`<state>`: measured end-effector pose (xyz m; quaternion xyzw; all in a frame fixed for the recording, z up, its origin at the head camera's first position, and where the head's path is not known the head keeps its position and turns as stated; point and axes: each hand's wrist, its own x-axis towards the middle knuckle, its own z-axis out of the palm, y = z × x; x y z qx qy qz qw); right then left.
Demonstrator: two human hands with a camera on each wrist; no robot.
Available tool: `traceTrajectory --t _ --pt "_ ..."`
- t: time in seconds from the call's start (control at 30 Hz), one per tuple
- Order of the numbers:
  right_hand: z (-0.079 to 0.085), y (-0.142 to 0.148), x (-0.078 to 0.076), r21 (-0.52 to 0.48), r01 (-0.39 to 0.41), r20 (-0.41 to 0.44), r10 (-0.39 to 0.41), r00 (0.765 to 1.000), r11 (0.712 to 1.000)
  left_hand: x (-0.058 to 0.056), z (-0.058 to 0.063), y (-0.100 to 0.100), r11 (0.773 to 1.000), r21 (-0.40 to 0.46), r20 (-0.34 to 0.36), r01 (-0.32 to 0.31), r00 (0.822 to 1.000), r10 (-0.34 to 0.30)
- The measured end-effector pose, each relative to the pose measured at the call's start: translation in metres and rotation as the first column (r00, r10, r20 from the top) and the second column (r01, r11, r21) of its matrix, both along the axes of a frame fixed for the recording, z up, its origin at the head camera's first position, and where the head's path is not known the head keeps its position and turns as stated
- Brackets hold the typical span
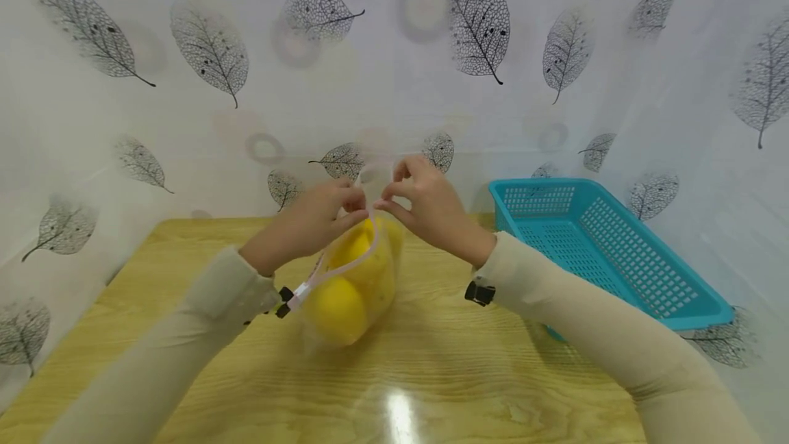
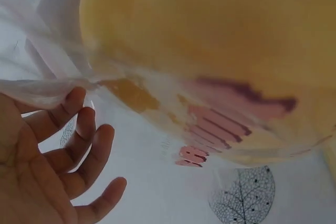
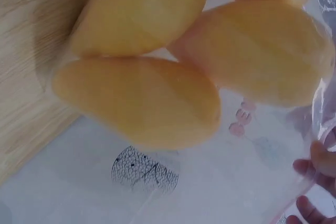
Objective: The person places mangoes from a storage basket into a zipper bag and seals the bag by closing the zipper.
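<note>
A clear plastic bag point(image 1: 385, 273) of yellow mangoes point(image 1: 335, 310) sits on the table in the head view. My left hand point(image 1: 314, 218) pinches the bag's top edge between thumb and forefinger; the left wrist view shows that hand point(image 2: 58, 156) with its other fingers loosely bent. Opposite it, my right hand point(image 1: 428, 207) pinches the rim too, fingertips close to the left ones. A pale pink strip point(image 1: 354, 264) loops down from the rim toward the left wrist. Through the film, the right wrist view shows several mangoes point(image 3: 142, 100) and pink printed letters point(image 3: 242, 119).
A blue perforated plastic basket point(image 1: 672, 266) stands at the right side of the wooden table point(image 1: 462, 375). Behind the table hangs a white sheet point(image 1: 382, 101) printed with dark leaves. Each wrist wears a small black device point(image 1: 479, 292).
</note>
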<state>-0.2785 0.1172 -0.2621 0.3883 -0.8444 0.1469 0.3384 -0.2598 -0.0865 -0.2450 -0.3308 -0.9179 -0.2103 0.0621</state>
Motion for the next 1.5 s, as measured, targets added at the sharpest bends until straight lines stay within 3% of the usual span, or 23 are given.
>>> traceTrajectory --t 0.17,0.3,0.4,0.47,0.63,0.73,0.8,0.9,1.0,1.17,1.3,1.37,1.5 --pt "0.004 0.012 -0.004 0.073 -0.151 0.022 0.149 0.989 0.986 0.004 -0.005 0.004 0.992 0.049 0.009 0.120 0.993 -0.121" --pt "0.007 0.022 -0.009 0.169 -0.291 0.034 0.289 0.957 0.942 0.008 -0.012 0.007 0.972 0.089 -0.011 0.217 0.976 -0.217" --pt "0.007 0.029 -0.011 0.209 -0.361 0.005 0.368 0.930 0.909 0.012 -0.018 0.009 0.965 0.102 -0.014 0.240 0.971 -0.240" --pt "0.005 0.033 -0.010 0.223 -0.370 -0.010 0.382 0.924 0.902 0.016 -0.020 0.008 0.966 0.108 -0.006 0.233 0.972 -0.234" --pt "-0.003 0.040 -0.006 0.242 -0.286 -0.057 0.308 0.950 0.927 0.027 -0.018 -0.001 0.983 0.123 0.065 0.137 0.987 -0.146" --pt "-0.008 0.044 -0.004 0.242 -0.215 -0.071 0.238 0.969 0.946 0.037 -0.016 -0.009 0.991 0.100 0.012 0.088 0.996 -0.090" --pt "-0.011 0.047 -0.003 0.239 -0.177 -0.069 0.198 0.978 0.955 0.046 -0.017 -0.012 0.997 0.045 -0.087 0.057 0.995 -0.053" --pt "-0.016 0.051 -0.002 0.229 -0.126 -0.057 0.143 0.988 0.965 0.060 -0.023 -0.010 0.999 -0.044 -0.205 -0.012 0.979 0.003" --pt "-0.019 0.053 0.000 0.224 -0.074 -0.054 0.088 0.995 0.972 0.072 -0.032 -0.003 0.993 -0.091 -0.257 -0.075 0.965 0.049" --pt "-0.021 0.054 0.004 0.215 -0.010 -0.044 0.020 0.999 0.977 0.086 -0.047 0.009 0.991 -0.061 -0.336 -0.118 0.938 0.091" --pt "-0.022 0.057 0.006 0.216 0.011 -0.030 -0.004 1.000 0.976 0.088 -0.054 0.014 0.990 0.029 -0.428 -0.135 0.894 0.134" --pt "-0.023 0.060 0.007 0.218 0.010 -0.023 -0.005 1.000 0.976 0.086 -0.056 0.013 0.988 0.068 -0.473 -0.137 0.868 0.153" --pt "-0.024 0.067 0.007 0.237 0.017 0.012 -0.020 1.000 0.971 0.078 -0.061 0.008 0.981 0.147 -0.522 -0.127 0.833 0.186"
